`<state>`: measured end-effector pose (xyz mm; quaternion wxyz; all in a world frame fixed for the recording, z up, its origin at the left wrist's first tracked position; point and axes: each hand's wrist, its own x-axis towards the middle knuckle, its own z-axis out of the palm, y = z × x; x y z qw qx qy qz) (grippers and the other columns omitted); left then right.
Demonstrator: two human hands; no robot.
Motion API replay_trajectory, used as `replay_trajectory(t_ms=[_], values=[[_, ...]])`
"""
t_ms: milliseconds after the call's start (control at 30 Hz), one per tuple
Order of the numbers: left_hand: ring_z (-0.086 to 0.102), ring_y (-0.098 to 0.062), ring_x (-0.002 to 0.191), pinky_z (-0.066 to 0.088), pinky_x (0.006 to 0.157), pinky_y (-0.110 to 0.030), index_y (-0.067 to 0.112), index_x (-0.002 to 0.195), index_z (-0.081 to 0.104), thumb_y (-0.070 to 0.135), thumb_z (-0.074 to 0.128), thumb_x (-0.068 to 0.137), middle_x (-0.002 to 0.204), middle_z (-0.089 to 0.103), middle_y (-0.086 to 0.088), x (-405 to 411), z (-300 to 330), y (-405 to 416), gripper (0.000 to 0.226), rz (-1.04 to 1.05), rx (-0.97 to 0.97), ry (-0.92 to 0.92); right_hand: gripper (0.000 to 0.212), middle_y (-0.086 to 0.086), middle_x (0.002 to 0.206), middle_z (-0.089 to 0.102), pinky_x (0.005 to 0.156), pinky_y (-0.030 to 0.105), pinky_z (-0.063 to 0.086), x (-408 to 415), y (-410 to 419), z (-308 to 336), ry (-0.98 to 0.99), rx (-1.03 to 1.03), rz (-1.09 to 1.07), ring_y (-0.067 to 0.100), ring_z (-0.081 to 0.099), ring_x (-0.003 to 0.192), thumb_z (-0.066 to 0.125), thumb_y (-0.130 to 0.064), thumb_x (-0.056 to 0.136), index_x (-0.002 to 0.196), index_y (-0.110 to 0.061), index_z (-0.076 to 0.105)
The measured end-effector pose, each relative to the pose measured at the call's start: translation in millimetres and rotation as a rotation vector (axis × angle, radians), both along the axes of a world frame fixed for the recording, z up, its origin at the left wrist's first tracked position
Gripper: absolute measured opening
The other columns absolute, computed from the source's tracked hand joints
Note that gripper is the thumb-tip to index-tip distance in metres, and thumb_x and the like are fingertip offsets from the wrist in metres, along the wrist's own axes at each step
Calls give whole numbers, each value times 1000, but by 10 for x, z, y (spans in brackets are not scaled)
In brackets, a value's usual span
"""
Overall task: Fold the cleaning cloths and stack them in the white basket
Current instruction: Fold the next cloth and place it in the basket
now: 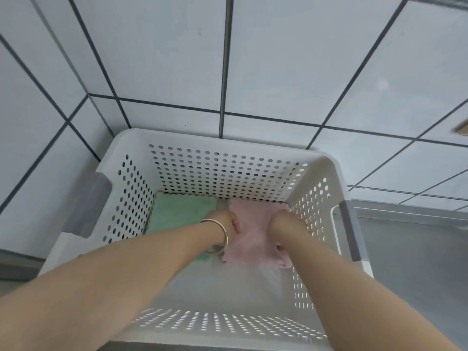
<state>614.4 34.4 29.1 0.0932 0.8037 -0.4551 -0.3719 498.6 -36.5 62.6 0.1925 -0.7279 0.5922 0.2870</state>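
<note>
Head: hands (255,224) on fuzzy pink cloth (249,239), perforated basket (222,171).

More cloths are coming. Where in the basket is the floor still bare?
The near half of the white basket floor, between the cloths and the near wall, is bare. The far end is crowded: green cloth, pink cloth, both hands.

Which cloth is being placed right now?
Look into the white basket against the tiled wall. Two cloths lie at its far end; it is the pink cloth on the right, under both hands, beside the green cloth.
</note>
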Motion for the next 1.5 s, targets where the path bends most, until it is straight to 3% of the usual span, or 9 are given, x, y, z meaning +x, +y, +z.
replay_trajectory(t_ms=[167,433,600,700,833,933,1133,1300,1500], values=[[60,-17,104,46,91,-23,18,102,68,2,51,85,114,64,0,58,124,13,29,-103,139,-108,46,10,104,56,88,30,44,67,0,-63,-16,58,-34,23,54,112,54,-10,89,133,-1,43],[41,-29,118,43,79,-35,13,126,47,19,57,85,133,33,-13,-86,173,100,43,-435,85,-533,34,8,103,60,80,31,47,163,151,-79,-7,-151,248,24,59,111,45,-5,92,125,-4,46],[45,-27,119,45,83,-37,12,133,38,27,62,82,141,27,-15,-133,72,90,59,-500,161,-589,43,12,149,28,109,36,33,189,174,-216,219,100,384,28,14,141,41,-16,96,139,-10,39],[45,-27,118,45,84,-37,14,131,41,27,62,79,138,31,-13,-91,104,58,57,-505,197,-574,56,9,156,10,111,33,29,205,103,-197,243,146,362,26,13,143,40,-17,98,148,-11,16],[55,-25,108,50,86,-36,18,121,55,19,55,86,121,53,-7,-124,487,-38,34,-481,212,-590,39,4,140,44,84,7,41,187,86,204,-40,88,312,23,43,128,42,-14,97,135,-9,43],[61,-21,86,52,75,-32,22,106,60,16,47,89,100,66,-1,-310,941,-68,22,-449,76,-537,34,5,128,54,86,28,45,46,283,815,-169,-42,350,24,53,118,45,-11,94,127,-10,53],[60,-23,92,44,70,-32,27,91,54,12,51,84,96,60,2,-1274,1828,162,17,-499,-445,-572,20,7,102,63,62,28,34,-1239,789,1546,-545,-373,224,29,56,85,45,-12,89,106,-14,56],[58,-22,42,21,35,-20,21,62,56,14,84,43,56,54,3,-2344,1818,321,35,-743,-711,-612,14,-1,80,66,44,21,22,-2470,1121,1424,-695,-654,29,25,50,62,49,-19,81,90,-20,59],[58,-26,104,43,76,-31,21,106,55,31,49,90,110,59,-1,-3969,1181,264,19,-869,-527,-357,21,-1,104,65,66,29,34,-4095,1273,881,-547,-608,-295,25,59,94,43,-29,92,108,-23,56]])
